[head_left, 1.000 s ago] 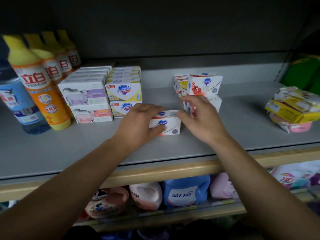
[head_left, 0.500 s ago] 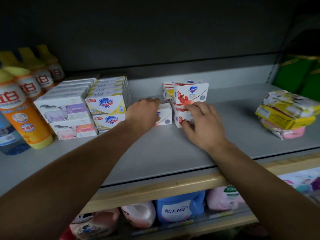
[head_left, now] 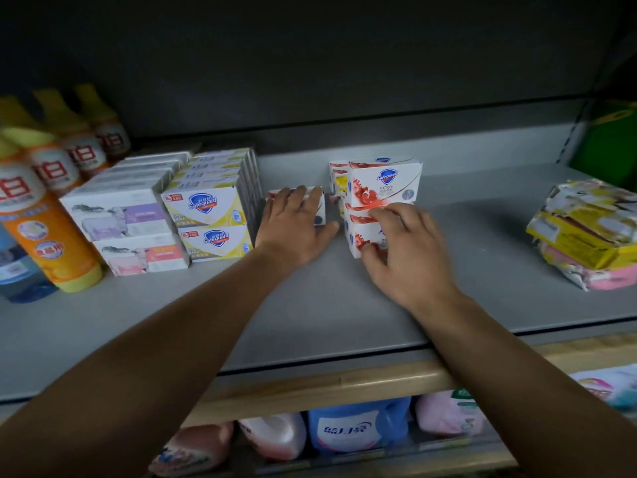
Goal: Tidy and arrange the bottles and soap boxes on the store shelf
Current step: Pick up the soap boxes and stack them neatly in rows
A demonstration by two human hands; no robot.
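My left hand [head_left: 293, 229] lies flat over a small white soap box [head_left: 319, 215] on the grey shelf [head_left: 344, 312], its fingers straight across the top and its thumb out on the shelf. The box sits between the yellow Safeguard boxes [head_left: 206, 208] and a two-high stack of red-and-white soap boxes [head_left: 382, 184]. My right hand [head_left: 406, 257] curls its fingers and thumb around the lower box [head_left: 358, 238] of that stack. Orange dish-soap bottles [head_left: 44, 236] stand in a row at the far left.
White sheep-print soap boxes [head_left: 120, 215] are stacked left of the yellow ones. A blue bottle [head_left: 17, 270] stands at the left edge. Wrapped yellow and pink packs [head_left: 586, 236] lie in a loose pile at right. Detergent jugs [head_left: 355, 429] fill the shelf below.
The white soap box went from the shelf's front back into the gap beside the yellow boxes under my left hand. My right hand left it and took hold of the lower red-and-white box.
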